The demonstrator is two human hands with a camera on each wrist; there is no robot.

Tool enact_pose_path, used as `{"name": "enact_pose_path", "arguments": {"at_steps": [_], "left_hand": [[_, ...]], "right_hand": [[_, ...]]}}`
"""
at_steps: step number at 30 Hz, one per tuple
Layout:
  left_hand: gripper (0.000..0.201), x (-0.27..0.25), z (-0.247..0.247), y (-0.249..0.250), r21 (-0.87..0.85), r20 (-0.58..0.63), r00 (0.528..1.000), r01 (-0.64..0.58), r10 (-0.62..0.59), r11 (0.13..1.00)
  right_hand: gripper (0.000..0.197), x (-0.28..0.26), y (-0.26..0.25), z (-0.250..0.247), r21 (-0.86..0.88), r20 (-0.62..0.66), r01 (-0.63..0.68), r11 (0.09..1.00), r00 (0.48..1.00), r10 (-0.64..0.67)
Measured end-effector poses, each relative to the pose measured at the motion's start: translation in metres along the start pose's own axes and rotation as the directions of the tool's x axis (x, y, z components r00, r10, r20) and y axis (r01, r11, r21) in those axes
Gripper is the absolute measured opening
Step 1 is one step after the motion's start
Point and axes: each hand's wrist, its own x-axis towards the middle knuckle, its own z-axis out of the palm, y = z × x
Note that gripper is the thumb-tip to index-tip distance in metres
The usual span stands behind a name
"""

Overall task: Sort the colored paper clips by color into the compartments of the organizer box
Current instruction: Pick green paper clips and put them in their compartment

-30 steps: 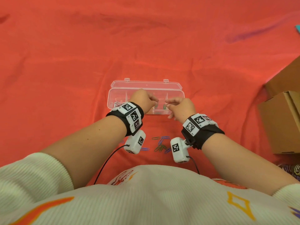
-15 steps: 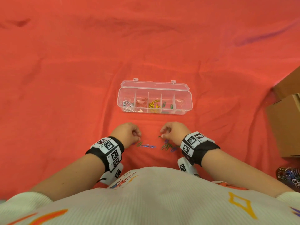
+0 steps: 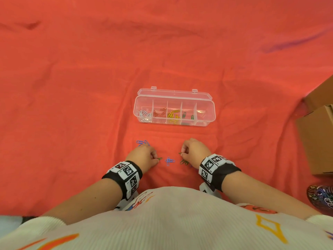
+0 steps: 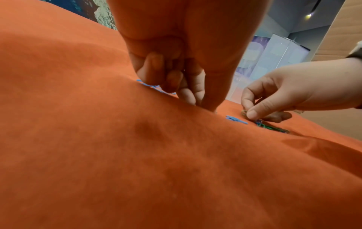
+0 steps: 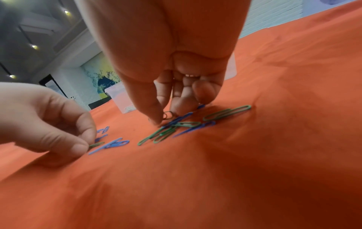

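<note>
Both hands have dropped from organizer box (image 3: pixel 174 109) onto cloth, each pinching green clips

Your counter (image 3: pixel 90 87) lies under a creased orange-red cloth (image 3: pixel 234 60) with dark smudges, one at the far left and one long streak at the far right. Brown cardboard boxes (image 3: pixel 317 141) sit at your right edge; just below them shows a dark patterned object (image 3: pixel 322 197), too cropped to tell what. Past the cloth: a grey ceiling with small spot lights (image 5: pixel 34 46), a blue-and-yellow painting (image 5: pixel 101 74) on a white wall, a wood-toned panel (image 4: pixel 336 31), and pale translucent panels (image 4: pixel 274 54).
</note>
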Motion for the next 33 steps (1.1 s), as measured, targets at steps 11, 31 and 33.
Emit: {"name": "enact_pose_path", "arguments": {"at_steps": [11, 31, 33], "left_hand": [[0.01, 0.019, -0.035, 0.043, -0.162, -0.134, 0.99, -0.067, 0.045, 0.984], [0.026, 0.07, -0.06, 0.119, -0.276, -0.253, 0.967, -0.098, 0.026, 0.956], [0.023, 0.068, -0.058, 0.117, -0.286, -0.294, 0.955, -0.132, 0.044, 0.949]], "right_hand": [[0.022, 0.012, 0.008, -0.047, 0.41, -0.253, -0.013, 0.912, 0.959, 0.127], [0.023, 0.031, 0.005, -0.093, 0.386, -0.364, 0.003, 0.922, 0.92, 0.149], [0.022, 0.027, 0.008, -0.092, 0.411, -0.39, 0.053, 0.91, 0.913, 0.123]]}}
